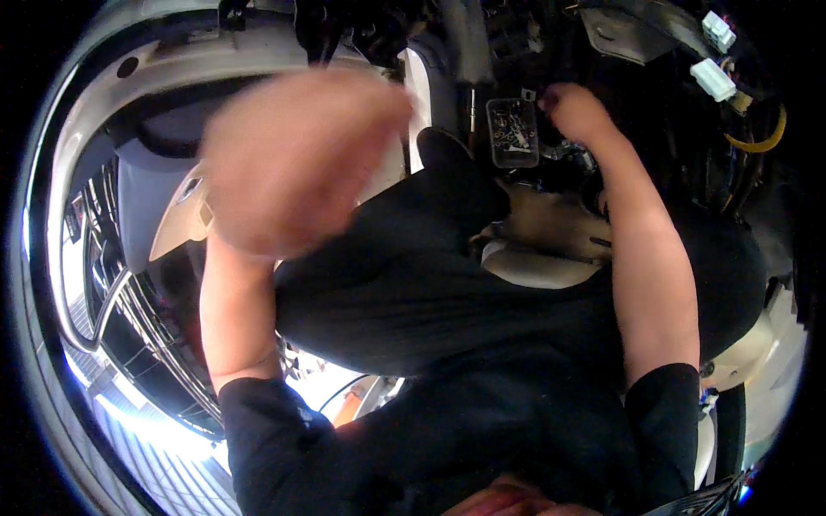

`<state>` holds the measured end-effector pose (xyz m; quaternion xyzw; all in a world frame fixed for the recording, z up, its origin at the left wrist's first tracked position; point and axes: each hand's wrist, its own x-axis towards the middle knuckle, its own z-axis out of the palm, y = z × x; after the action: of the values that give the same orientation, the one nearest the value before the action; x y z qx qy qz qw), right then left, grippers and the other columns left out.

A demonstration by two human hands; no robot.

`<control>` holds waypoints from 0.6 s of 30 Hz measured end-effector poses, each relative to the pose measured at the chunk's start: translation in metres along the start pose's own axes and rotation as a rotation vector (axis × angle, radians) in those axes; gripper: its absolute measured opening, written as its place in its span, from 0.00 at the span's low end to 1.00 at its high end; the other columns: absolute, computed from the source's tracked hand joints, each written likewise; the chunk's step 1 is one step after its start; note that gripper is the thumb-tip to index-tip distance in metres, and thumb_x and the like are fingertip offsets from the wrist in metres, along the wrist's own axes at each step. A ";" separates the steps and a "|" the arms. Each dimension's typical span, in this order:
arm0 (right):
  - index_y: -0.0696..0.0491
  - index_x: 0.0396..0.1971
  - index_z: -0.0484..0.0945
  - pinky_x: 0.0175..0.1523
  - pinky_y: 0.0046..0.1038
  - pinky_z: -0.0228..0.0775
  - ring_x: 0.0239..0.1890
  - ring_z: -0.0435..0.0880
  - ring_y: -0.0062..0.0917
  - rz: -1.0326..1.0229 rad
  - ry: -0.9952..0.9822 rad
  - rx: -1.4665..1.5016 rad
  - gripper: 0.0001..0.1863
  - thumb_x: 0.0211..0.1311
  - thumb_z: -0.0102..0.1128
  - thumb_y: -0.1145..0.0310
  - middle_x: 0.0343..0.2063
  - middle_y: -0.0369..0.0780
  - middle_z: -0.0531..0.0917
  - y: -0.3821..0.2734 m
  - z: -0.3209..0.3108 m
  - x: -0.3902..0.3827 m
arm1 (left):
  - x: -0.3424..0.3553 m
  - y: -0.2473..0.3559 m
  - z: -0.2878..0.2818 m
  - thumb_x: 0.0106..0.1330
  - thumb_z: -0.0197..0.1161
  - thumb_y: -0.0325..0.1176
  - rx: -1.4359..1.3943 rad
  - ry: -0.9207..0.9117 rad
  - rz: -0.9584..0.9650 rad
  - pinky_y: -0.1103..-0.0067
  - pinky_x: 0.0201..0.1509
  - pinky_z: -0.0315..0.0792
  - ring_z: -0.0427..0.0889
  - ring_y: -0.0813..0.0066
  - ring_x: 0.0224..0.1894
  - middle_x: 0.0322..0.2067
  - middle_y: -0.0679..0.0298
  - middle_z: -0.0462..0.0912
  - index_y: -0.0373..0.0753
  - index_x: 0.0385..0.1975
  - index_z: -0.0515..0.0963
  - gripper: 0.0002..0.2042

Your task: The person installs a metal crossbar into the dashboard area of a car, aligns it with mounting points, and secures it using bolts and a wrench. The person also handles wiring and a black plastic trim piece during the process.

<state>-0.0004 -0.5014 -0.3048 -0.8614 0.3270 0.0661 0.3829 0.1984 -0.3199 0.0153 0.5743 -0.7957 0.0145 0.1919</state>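
My left hand [301, 163] is raised close to the camera, large and heavily blurred, so its fingers and anything in them cannot be made out. My right hand [568, 110] reaches forward with curled fingers, just right of a clear plastic box [512, 129] holding several small metal parts. What its fingertips grip is too dark and small to name. A small pale tab [528, 95] is beside those fingertips, and a thin metal rod [472, 112] stands left of the box.
I sit inside a vehicle, over my dark-clothed legs [387, 301]. An open door with a dark panel [159, 138] is at the left. White connectors [712, 81] and a yellow cable [753, 146] hang at the upper right, among dark interior parts.
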 end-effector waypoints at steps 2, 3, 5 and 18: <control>0.53 0.43 0.84 0.51 0.42 0.77 0.44 0.86 0.47 -0.068 -0.131 -0.133 0.12 0.65 0.58 0.67 0.39 0.52 0.86 0.006 0.022 -0.002 | -0.016 0.018 0.015 0.65 0.68 0.31 -0.236 -0.356 -0.239 0.68 0.38 0.79 0.85 0.55 0.36 0.32 0.58 0.86 0.39 0.36 0.83 0.04; 0.55 0.43 0.85 0.52 0.42 0.78 0.46 0.86 0.47 -0.109 -0.225 -0.185 0.13 0.64 0.56 0.69 0.41 0.52 0.86 -0.004 0.029 -0.003 | -0.029 0.018 0.022 0.67 0.67 0.34 -0.244 -0.501 -0.307 0.67 0.39 0.78 0.85 0.54 0.36 0.32 0.57 0.85 0.39 0.35 0.82 0.05; 0.56 0.43 0.85 0.53 0.42 0.79 0.48 0.86 0.47 -0.200 -0.326 -0.277 0.13 0.63 0.53 0.72 0.43 0.52 0.86 0.001 0.057 -0.004 | -0.056 0.008 0.044 0.69 0.65 0.39 -0.273 -0.791 -0.427 0.64 0.41 0.76 0.83 0.51 0.37 0.32 0.55 0.84 0.40 0.34 0.82 0.09; 0.55 0.59 0.73 0.56 0.44 0.78 0.51 0.84 0.46 -0.063 -0.074 -0.391 0.20 0.69 0.49 0.68 0.54 0.50 0.80 0.070 0.235 0.054 | -0.118 -0.043 0.098 0.69 0.65 0.48 -0.664 -0.993 -0.787 0.66 0.49 0.77 0.84 0.54 0.43 0.43 0.52 0.85 0.38 0.48 0.80 0.19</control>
<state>0.0304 -0.3989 -0.5315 -0.9262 0.2666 0.1479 0.2218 0.2410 -0.2508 -0.1217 0.6688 -0.4855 -0.5618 -0.0372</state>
